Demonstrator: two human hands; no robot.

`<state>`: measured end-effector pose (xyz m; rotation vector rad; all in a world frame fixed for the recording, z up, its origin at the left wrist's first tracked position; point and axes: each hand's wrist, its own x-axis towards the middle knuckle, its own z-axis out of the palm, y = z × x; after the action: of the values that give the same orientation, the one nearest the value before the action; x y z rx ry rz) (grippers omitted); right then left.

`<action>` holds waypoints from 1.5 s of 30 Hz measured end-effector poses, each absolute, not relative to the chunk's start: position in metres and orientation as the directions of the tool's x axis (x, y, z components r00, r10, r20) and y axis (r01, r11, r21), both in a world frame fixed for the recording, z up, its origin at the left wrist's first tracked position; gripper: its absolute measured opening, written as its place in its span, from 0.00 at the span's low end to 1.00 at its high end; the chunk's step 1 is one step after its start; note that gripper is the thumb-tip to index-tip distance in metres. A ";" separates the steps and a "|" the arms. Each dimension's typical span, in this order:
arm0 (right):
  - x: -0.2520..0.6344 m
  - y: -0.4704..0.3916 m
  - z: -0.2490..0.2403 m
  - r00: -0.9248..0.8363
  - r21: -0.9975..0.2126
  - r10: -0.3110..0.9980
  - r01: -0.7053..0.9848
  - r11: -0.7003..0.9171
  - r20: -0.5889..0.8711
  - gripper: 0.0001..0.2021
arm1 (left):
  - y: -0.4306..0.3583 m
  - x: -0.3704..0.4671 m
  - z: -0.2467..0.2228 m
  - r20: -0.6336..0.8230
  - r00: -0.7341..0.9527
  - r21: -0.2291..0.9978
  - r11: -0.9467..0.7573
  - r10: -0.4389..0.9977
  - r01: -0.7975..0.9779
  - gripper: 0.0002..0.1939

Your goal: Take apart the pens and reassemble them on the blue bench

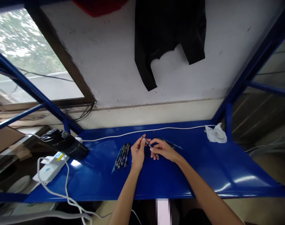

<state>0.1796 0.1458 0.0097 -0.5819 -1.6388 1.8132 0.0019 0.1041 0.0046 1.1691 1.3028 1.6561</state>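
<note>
A dark pen (148, 143) is held at a slant above the blue tabletop, between my two hands. My left hand (138, 153) is closed, its thumb and fingers pinching the upper end. My right hand (165, 150) is closed around the lower part, and the pen's tip shows below its fingers. Just left of my left hand lies a bunch of several dark and blue pens (122, 156), side by side. Behind my right hand are more slim blue pens (171, 143), partly hidden by it.
To the left, a black bottle (68, 144) lies tilted by a white power strip (51, 167) with loose cables. A white cable (123, 134) runs along the back of the blue table (105, 186). Crumpled white tissue (216, 133) sits at the back right, near a blue post.
</note>
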 end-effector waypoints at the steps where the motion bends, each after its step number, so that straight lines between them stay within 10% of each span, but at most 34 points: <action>1: 0.179 0.144 0.009 -0.725 -0.983 0.682 -0.174 -0.055 0.090 0.21 | 0.102 0.003 0.004 0.243 -0.337 0.970 -0.237 0.910 0.057 0.27; 7: 0.175 0.145 -0.002 -0.562 -0.959 0.806 -0.281 0.024 0.185 0.19 | 0.075 0.004 0.002 0.472 -0.281 0.823 -0.303 0.836 0.480 0.26; 13: 0.172 0.142 -0.007 -0.432 -0.905 0.819 0.014 0.425 0.378 0.12 | 0.027 -0.016 -0.002 0.503 -0.035 0.597 -0.318 0.863 0.737 0.19; 29: 0.102 0.071 0.007 -0.606 -0.477 0.710 0.535 0.697 0.359 0.20 | 0.011 -0.046 -0.033 0.435 -0.247 0.768 -0.214 0.866 0.603 0.23; 45: 0.109 0.054 0.016 -0.620 -0.589 0.702 0.437 0.680 0.351 0.19 | 0.019 -0.052 -0.043 0.478 -0.318 0.717 -0.154 0.819 0.680 0.28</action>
<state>0.1090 0.0538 0.0165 -0.8735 -2.3234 0.6151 -0.0517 0.0189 -0.0429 1.7438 1.9441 1.4769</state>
